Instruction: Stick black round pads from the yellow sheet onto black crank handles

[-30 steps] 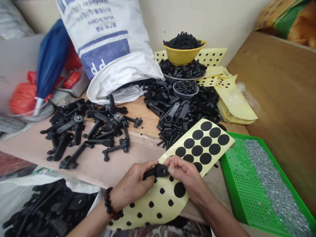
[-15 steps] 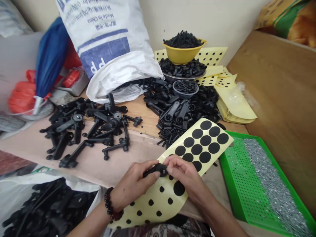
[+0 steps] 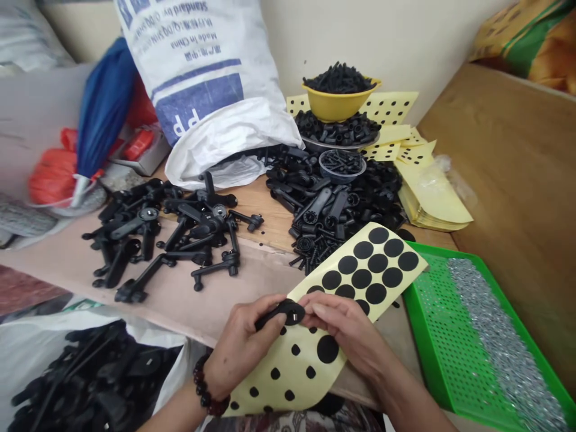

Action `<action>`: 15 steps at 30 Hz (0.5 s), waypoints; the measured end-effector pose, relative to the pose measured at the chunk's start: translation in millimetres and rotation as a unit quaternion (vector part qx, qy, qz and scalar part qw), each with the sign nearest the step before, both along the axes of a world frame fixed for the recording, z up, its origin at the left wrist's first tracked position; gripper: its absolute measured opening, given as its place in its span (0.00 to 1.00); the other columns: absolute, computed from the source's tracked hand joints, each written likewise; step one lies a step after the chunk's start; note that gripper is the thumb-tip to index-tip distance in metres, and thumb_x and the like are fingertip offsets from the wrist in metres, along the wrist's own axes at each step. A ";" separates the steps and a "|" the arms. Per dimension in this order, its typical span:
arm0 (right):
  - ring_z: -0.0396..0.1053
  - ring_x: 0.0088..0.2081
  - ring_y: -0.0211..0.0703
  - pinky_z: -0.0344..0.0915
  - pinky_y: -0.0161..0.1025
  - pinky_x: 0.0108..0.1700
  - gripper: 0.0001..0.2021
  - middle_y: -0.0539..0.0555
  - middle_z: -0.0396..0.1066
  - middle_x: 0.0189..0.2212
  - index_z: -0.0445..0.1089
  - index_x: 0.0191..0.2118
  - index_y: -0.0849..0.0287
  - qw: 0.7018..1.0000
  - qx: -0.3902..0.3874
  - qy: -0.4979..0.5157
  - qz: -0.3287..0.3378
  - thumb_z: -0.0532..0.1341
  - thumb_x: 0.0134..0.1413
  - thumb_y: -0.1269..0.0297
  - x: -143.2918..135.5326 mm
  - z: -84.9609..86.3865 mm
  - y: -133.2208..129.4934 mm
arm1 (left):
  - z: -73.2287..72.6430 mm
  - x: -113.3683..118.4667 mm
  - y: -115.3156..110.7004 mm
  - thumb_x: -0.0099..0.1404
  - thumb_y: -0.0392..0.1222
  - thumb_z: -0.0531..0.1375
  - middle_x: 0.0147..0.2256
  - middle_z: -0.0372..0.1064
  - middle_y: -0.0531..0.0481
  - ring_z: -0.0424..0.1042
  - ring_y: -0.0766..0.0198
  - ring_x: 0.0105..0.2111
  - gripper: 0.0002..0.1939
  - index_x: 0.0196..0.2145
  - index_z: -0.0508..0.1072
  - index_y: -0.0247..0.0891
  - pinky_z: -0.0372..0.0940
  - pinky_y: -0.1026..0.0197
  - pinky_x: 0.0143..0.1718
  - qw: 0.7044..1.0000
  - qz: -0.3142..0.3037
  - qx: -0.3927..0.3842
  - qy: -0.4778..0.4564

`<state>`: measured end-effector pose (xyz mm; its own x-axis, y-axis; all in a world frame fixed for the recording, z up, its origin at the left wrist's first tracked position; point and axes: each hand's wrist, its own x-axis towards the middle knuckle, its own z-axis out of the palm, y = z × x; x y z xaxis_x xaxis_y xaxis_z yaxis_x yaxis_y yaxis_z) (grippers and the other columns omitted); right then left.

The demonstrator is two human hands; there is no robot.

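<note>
My left hand (image 3: 252, 339), wearing a beaded bracelet, is closed around a black plastic crank handle (image 3: 293, 312). The handle's round end faces up, with a small metal spot in its middle. My right hand (image 3: 344, 321) has thumb and fingers pinched together at the right edge of that round end; whatever lies between the fingertips is hidden. Under both hands a yellow sheet of black round stickers (image 3: 377, 263) slants across the table edge. Large discs fill its far part, while small black dots mark the near part.
Several crank handles (image 3: 180, 231) lie at the left, with more in a white bag (image 3: 173, 360) below. A green tray (image 3: 443, 336) of small metal parts stands at the right. Behind are a black parts pile (image 3: 333, 204), a yellow bowl (image 3: 335, 107), yellow sheets (image 3: 432, 192) and a white sack (image 3: 211, 72).
The view has shifted slightly. The handle's round end has tilted more toward me, showing its metal spot more clearly. My right fingertips stay beside it.
</note>
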<state>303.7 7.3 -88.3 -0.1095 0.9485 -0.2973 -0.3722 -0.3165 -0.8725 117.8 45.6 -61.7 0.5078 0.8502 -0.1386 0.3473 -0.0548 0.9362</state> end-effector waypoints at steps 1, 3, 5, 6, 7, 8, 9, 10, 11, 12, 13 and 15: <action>0.69 0.33 0.40 0.66 0.37 0.41 0.11 0.54 0.74 0.32 0.78 0.31 0.60 1.000 -0.013 0.023 0.003 0.66 0.48 0.57 0.4 0.7 -0.2 | 0.5 0.4 -0.4 0.64 0.40 0.56 0.43 0.76 0.51 0.73 0.62 0.42 0.13 0.45 0.75 0.39 0.66 0.67 0.43 1.000 0.002 0.002 -0.008; 0.71 0.33 0.41 0.68 0.38 0.41 0.11 0.56 0.76 0.33 0.78 0.31 0.60 0.998 -0.034 0.052 -0.008 0.68 0.45 0.57 1.5 0.9 -1.9 | 1.6 1.6 -2.7 0.64 0.39 0.56 0.41 0.76 0.50 0.74 0.62 0.41 0.13 0.44 0.75 0.38 0.66 0.67 0.42 1.000 0.013 0.005 -0.021; 0.73 0.34 0.44 0.70 0.39 0.41 0.12 0.57 0.77 0.33 0.79 0.31 0.59 0.997 -0.048 0.056 -0.031 0.70 0.43 0.56 4.5 -1.1 -6.5 | 2.4 2.7 -7.9 0.63 0.38 0.56 0.40 0.77 0.49 0.74 0.61 0.40 0.13 0.44 0.76 0.36 0.66 0.66 0.41 0.999 0.025 0.005 -0.032; 0.74 0.35 0.46 0.71 0.40 0.41 0.13 0.58 0.78 0.33 0.79 0.31 0.59 0.997 -0.052 0.046 -0.045 0.70 0.42 0.55 7.0 -3.4 -9.9 | 2.5 3.2 -11.7 0.62 0.37 0.56 0.40 0.77 0.48 0.74 0.61 0.39 0.14 0.44 0.76 0.35 0.66 0.66 0.41 0.999 0.031 0.003 -0.035; 0.75 0.36 0.48 0.72 0.41 0.41 0.14 0.59 0.78 0.34 0.79 0.31 0.59 0.997 -0.052 0.028 -0.055 0.69 0.43 0.53 10.1 -6.7 -13.4 | 2.1 3.6 -16.0 0.62 0.37 0.57 0.39 0.77 0.47 0.74 0.61 0.38 0.15 0.45 0.76 0.34 0.66 0.66 0.40 0.999 0.035 0.001 -0.037; 0.75 0.38 0.50 0.73 0.42 0.41 0.15 0.59 0.78 0.36 0.79 0.32 0.59 0.997 -0.048 -0.002 -0.067 0.68 0.44 0.52 13.5 -10.9 -16.6 | 1.4 4.1 -20.6 0.61 0.38 0.57 0.39 0.77 0.47 0.74 0.61 0.37 0.16 0.45 0.75 0.33 0.66 0.66 0.40 0.999 0.037 0.000 -0.039; 0.76 0.38 0.51 0.74 0.41 0.39 0.16 0.59 0.79 0.37 0.78 0.35 0.57 0.995 -0.044 -0.050 -0.067 0.67 0.46 0.50 16.6 -15.8 -19.3 | 0.4 4.7 -25.1 0.61 0.38 0.57 0.38 0.77 0.47 0.74 0.61 0.36 0.16 0.46 0.75 0.33 0.66 0.66 0.39 0.999 0.038 0.002 -0.038; 0.76 0.38 0.52 0.75 0.40 0.37 0.18 0.58 0.78 0.39 0.77 0.38 0.56 0.992 -0.029 -0.116 -0.045 0.66 0.46 0.49 18.7 -20.7 -21.3 | -0.7 5.5 -29.3 0.61 0.38 0.57 0.37 0.77 0.47 0.74 0.62 0.35 0.17 0.47 0.75 0.33 0.65 0.66 0.38 0.999 0.038 0.005 -0.037; 0.76 0.40 0.53 0.75 0.38 0.36 0.19 0.58 0.78 0.41 0.76 0.42 0.55 0.982 -0.002 -0.190 -0.010 0.64 0.48 0.49 19.3 -25.1 -22.9 | -1.6 6.3 -33.0 0.61 0.38 0.57 0.36 0.77 0.48 0.73 0.63 0.34 0.17 0.47 0.75 0.34 0.65 0.67 0.36 0.999 0.039 0.008 -0.034; 0.76 0.42 0.52 0.75 0.35 0.37 0.18 0.57 0.77 0.43 0.75 0.44 0.54 0.963 0.037 -0.265 0.018 0.62 0.51 0.50 18.0 -28.2 -24.5 | -2.0 6.9 -36.1 0.61 0.37 0.56 0.35 0.77 0.49 0.73 0.64 0.32 0.17 0.47 0.75 0.34 0.65 0.67 0.35 0.999 0.039 0.009 -0.031; 0.75 0.43 0.50 0.75 0.33 0.38 0.17 0.55 0.77 0.44 0.73 0.46 0.53 0.941 0.087 -0.326 0.039 0.60 0.54 0.51 14.7 -29.5 -26.3 | -1.5 6.9 -38.5 0.61 0.37 0.56 0.34 0.76 0.49 0.72 0.65 0.31 0.17 0.47 0.75 0.35 0.64 0.68 0.34 0.999 0.043 0.007 -0.027; 0.75 0.45 0.47 0.73 0.31 0.42 0.15 0.54 0.76 0.45 0.70 0.49 0.52 0.889 0.200 -0.405 0.070 0.54 0.60 0.56 4.6 -26.2 -30.8 | 3.9 2.2 -42.1 0.61 0.37 0.56 0.33 0.76 0.50 0.71 0.66 0.29 0.17 0.47 0.75 0.35 0.64 0.69 0.31 0.999 0.052 -0.004 -0.016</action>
<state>308.2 -23.5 -114.5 -0.1390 0.9900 0.0259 0.4491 0.0863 -0.8893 120.0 3.5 -57.8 0.4213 0.8975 -0.1302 0.3212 -0.0135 0.9469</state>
